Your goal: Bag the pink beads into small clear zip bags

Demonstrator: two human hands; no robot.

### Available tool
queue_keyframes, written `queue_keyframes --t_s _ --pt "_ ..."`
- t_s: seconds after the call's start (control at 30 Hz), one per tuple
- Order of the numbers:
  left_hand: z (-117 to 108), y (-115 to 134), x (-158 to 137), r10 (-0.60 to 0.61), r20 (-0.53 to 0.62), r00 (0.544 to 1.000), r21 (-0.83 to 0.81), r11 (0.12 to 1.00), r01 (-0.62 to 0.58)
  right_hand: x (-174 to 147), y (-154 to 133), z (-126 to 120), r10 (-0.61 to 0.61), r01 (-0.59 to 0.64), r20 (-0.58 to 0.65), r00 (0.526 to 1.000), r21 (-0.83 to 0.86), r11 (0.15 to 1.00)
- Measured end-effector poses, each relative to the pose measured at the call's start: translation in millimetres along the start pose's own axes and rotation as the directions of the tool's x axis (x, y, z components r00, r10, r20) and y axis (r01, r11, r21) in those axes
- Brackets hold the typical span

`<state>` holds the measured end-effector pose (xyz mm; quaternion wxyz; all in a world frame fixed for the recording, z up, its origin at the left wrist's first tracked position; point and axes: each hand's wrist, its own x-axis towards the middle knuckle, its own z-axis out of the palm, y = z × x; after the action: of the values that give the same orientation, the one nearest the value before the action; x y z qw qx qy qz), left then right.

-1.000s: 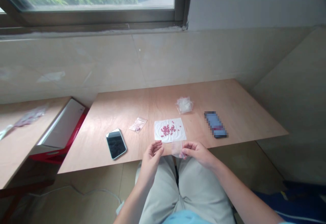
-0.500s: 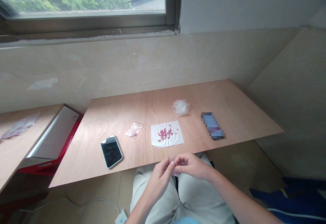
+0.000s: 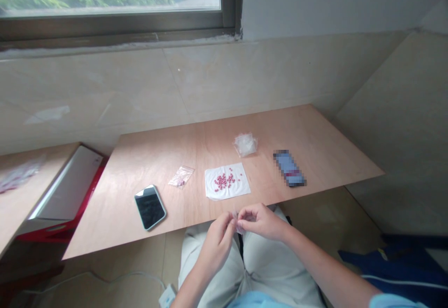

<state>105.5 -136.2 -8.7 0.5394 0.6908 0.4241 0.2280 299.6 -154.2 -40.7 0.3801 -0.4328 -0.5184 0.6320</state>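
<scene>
Head view | both hands, left hand [image 3: 217, 233] and right hand [image 3: 261, 219], pinching tiny clear bag [image 3: 239, 226] just below the white sheet [image 3: 227, 181] | probably best keeping fingertips gentle, pulling evenly

On the table [image 3: 315, 135], a sheet [image 3: 227, 182] bearing beads [image 3: 223, 180] lies centrally, with a small bag [image 3: 181, 176] and phone [image 3: 150, 200] to its left. A crumpled bag [image 3: 245, 144] lies behind the sheet, a flat pack [image 3: 289, 168] to its right. Both hands [image 3: 241, 228] meet before the table's near edge, over the lap.

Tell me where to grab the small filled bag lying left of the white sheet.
Pinch the small filled bag by its far, flat end, coming from above. It lies flat on the table, its pink contents appear bunched toward the near end, and open tabletop surrounds it.
</scene>
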Motion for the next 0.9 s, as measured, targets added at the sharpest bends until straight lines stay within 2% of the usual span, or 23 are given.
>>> queue_keyframes --t_s 0.27,0.43,0.53,0.67,0.8,0.9 --pt "2.9 -6.1 -0.1 -0.022 -0.057 0.998 0.13 0.991 0.029 -0.9 -6.0 2.5 -0.055 0.045 -0.051 0.997 -0.177 0.983" --pt "1.2 -7.6 -1.4 0.014 -0.076 0.997 0.263 0.965 0.007 0.0 -0.4 6.2 -0.067 0.056 -0.049 0.997 -0.196 0.979" --pt "-0.1 -5.1 -1.8 0.023 -0.038 0.999 0.298 0.954 -0.011 0.2 1.4 6.3 -0.076 0.063 -0.043 0.996 -0.239 0.969" --pt "0.0 -0.6 -2.4 0.046 0.022 0.999 0.267 0.962 -0.05 -0.3 0.9 3.2 -0.074 0.069 -0.011 0.997 -0.26 0.963" --pt "1.2 0.4 -2.3 0.047 0.036 0.998 0.269 0.961 -0.055 -1.4 -0.2 1.3 -0.074 0.069 -0.007 0.997 -0.28 0.957" --pt "3.2 -2.3 -2.1 0.041 0.036 0.998 0.329 0.943 -0.051 -2.2 -1.7 3.9 -0.102 0.093 -0.009 0.995 -0.341 0.935"
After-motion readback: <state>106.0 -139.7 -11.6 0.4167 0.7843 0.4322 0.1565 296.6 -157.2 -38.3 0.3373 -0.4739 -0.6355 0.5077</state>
